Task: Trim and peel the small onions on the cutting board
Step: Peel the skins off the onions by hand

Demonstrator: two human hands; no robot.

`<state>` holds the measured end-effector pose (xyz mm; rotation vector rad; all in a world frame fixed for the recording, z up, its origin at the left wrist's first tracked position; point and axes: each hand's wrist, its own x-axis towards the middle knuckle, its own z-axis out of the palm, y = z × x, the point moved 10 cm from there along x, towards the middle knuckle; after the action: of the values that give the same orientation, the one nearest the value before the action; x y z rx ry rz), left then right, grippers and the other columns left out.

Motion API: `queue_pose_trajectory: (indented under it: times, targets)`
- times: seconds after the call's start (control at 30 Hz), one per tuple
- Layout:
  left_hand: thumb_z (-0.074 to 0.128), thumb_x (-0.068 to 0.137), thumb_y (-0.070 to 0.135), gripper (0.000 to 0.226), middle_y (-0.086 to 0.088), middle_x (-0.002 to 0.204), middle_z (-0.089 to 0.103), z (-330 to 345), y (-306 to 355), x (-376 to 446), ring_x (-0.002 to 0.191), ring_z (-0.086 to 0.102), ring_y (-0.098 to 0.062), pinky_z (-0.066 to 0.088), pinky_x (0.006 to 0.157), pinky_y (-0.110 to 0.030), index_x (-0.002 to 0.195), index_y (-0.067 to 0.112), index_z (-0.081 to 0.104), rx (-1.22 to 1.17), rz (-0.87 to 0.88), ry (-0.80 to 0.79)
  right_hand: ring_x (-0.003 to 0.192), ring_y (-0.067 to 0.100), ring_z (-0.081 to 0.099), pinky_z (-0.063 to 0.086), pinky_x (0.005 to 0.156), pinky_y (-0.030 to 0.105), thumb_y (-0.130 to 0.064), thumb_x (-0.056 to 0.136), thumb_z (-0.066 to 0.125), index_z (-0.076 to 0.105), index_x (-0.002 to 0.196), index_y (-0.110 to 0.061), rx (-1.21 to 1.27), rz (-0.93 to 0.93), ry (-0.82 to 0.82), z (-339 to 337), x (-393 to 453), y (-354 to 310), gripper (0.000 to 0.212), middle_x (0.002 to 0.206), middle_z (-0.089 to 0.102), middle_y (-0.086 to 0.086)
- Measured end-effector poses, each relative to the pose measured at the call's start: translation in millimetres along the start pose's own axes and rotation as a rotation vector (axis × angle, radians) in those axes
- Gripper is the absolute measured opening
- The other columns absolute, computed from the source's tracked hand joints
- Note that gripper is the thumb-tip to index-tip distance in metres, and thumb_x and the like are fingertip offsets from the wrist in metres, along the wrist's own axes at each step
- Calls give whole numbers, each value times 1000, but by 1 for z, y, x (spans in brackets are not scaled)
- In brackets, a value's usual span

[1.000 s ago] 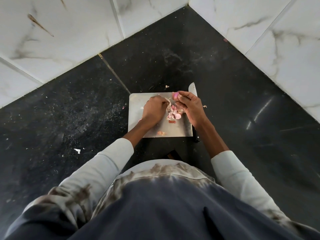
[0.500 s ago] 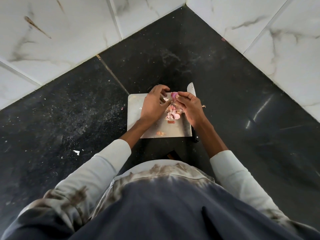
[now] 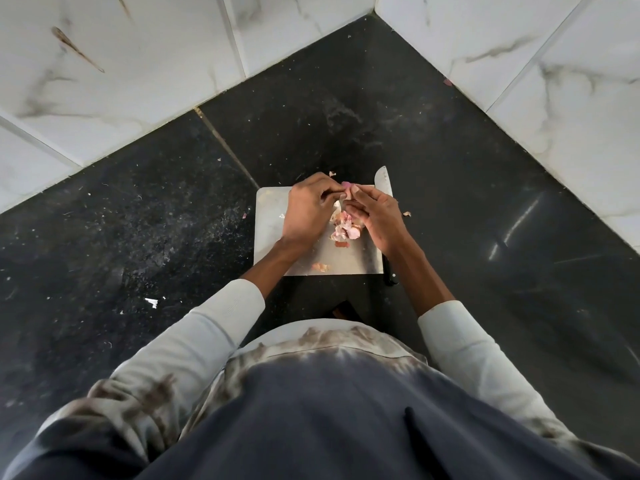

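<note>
Both your hands are over the far half of the cutting board (image 3: 273, 216), a pale square slab lying flat on the black counter (image 3: 138, 237) in the corner where the white marble-patterned wall tiles (image 3: 104, 64) meet. Your left hand (image 3: 306, 211) is curled, back of the hand up, its fingertips drawn in to pinch at the small onion (image 3: 346, 185), a pink-purple bulb held just above the board's far edge. Your right hand (image 3: 377, 214) comes in from the other side, fingers bent toward the same bulb and closing on it from the right. The two sets of fingertips meet at the onion; which fingers hold skin and which hold flesh is too small to tell, though a thin strip seems to run from the left fingers. Beneath and between the hands a pile of peels (image 3: 344, 232) lies on the board, pink and papery, touching neither wrist. A single brownish scrap (image 3: 320, 267) lies near the board's near edge. The knife (image 3: 382, 181) lies along the board's right side, blade tip pointing away from you past the far edge, black handle sticking out past the near edge, under your right forearm. A few loose flecks of skin sit on the counter just beyond the board.
</note>
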<state>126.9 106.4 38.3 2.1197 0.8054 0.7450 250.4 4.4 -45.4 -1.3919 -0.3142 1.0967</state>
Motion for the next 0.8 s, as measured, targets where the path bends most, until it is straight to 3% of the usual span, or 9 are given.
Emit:
queue_pose_trajectory:
  times: [0.3,0.6,0.8]
  targets:
    - [70,98,2,8,-8,106,71,5,-6,2,90,67,-13,60,84,-23,103,6,75,94,-47,14,113,27,77,59,105,37,-20,98,77,72,127,1,-44,-24,20,3,-6,-12,37,121,79,14]
    - [74,98,10,11,-5,105,75,10,-14,0,94,72,-15,64,89,-32,110,10,72,-26,-96,-11,114,25,76,59,105,35,-20,98,76,74,126,-1,-64,-28,19,-2,-7,-8,34,119,79,13]
    - [56,107,10,9,-7,112,66,21,-6,-5,95,59,-11,58,87,-29,115,10,61,100,-43,-46,113,25,77,58,105,35,-17,101,73,76,119,-2,62,35,36,2,-6,2,24,114,80,15]
